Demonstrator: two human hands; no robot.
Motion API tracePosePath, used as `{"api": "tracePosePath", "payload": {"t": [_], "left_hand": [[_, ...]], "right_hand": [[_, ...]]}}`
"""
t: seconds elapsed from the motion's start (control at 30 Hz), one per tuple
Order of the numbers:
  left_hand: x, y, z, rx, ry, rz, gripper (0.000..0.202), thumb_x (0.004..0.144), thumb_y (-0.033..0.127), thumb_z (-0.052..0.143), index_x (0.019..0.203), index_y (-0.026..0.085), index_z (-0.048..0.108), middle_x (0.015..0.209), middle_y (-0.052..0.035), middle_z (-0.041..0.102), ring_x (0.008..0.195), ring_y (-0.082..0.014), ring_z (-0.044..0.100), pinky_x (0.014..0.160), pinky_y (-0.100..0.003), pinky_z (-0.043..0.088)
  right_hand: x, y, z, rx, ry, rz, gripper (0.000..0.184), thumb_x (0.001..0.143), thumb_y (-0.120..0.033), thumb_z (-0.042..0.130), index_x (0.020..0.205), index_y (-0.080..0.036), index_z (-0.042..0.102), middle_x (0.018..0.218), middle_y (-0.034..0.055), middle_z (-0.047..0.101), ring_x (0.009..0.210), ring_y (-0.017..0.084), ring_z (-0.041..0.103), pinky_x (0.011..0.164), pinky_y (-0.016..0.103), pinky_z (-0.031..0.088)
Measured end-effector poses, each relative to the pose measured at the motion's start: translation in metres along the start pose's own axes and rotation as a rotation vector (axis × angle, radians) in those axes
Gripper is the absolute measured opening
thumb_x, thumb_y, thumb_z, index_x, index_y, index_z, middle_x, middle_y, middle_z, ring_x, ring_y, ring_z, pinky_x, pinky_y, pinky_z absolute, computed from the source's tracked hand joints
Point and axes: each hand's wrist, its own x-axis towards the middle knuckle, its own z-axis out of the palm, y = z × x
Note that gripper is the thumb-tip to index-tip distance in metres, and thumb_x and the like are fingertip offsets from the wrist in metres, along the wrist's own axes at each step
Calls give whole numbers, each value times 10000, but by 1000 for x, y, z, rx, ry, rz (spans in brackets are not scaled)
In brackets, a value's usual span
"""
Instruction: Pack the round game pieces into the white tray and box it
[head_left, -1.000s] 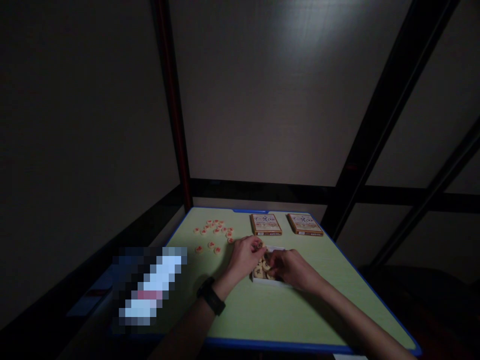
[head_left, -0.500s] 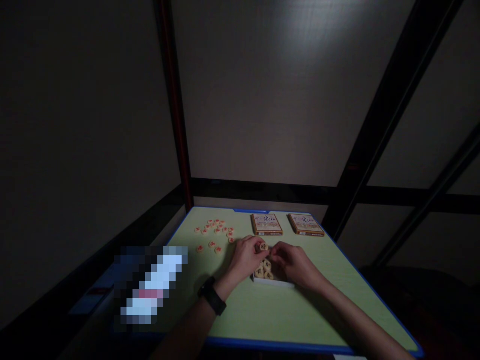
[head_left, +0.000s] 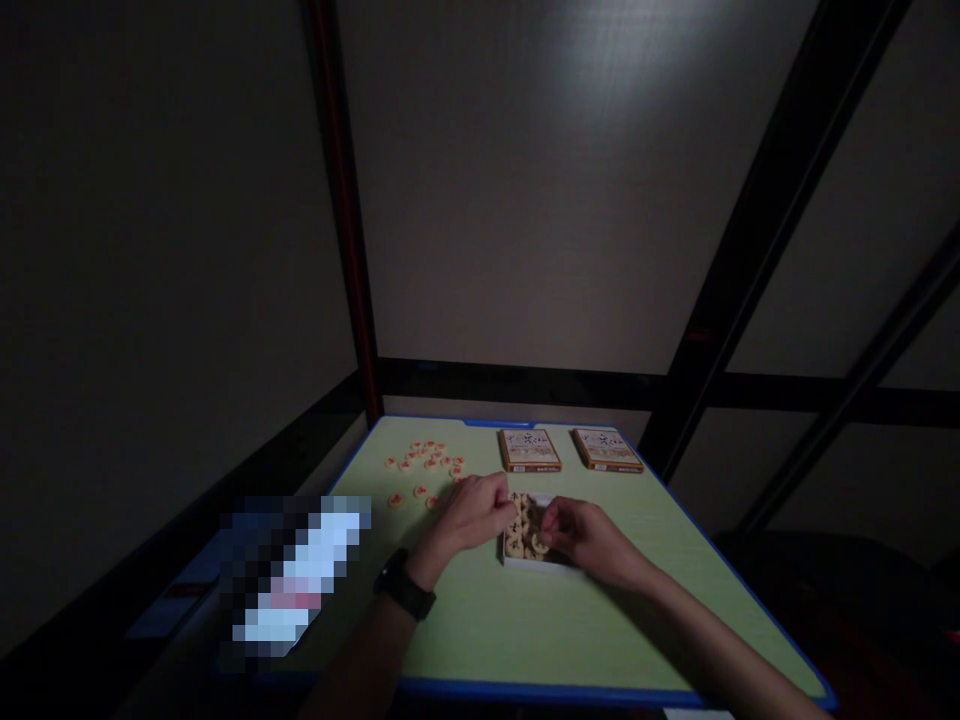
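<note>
Watching the feed from afar, I have the tray on the counter, between both hands, with black pieces in it, bunched along its left side in a line running away from me; one piece sits just right of that line, round, so with no long axis to align; the right hand is nearer to it, reaching in from the right, thumb and finger bent almost together at its edge, though I cannot tell if they grip it; the left hand is loosely curled at the tray's left edge, its grasp hidden from me; red pieces lie farther left; two boxes stand beyond the tray.
</note>
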Motion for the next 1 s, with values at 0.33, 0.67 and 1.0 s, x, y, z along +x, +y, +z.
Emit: {"api": "tracePosePath", "payload": {"t": [0.33, 0.67, 1.0], "left_hand": [[0, -7, 7, -45, -390, -126, 493, 911, 312, 380, 457, 194, 533, 372, 23, 433, 411, -126, 447, 564, -250, 376], [-1, -6, 4, -146, -482, -151, 496, 898, 320, 369, 450, 189, 536, 373, 26, 455, 402, -121, 461, 583, -252, 413], [-2, -6, 4, -170, -483, -152, 506, 902, 326, 371, 448, 188, 547, 367, 21, 472, 410, -125, 474, 584, -250, 420]], "right_hand": [[-10, -16, 13, -427, 9, -19, 80, 809, -150, 611, 777, -175, 680, 701, 21, 684, 645, 154, 576, 611, 232, 354], [-11, -12, 13, -408, 12, -58, 80, 821, -173, 610, 788, -170, 684, 694, 21, 690, 628, 151, 567, 594, 228, 352], [6, -10, -22, -527, 174, -11, 165, 858, -229, 542, 792, -174, 683, 727, 59, 724, 647, 181, 613, 594, 255, 353]]}}
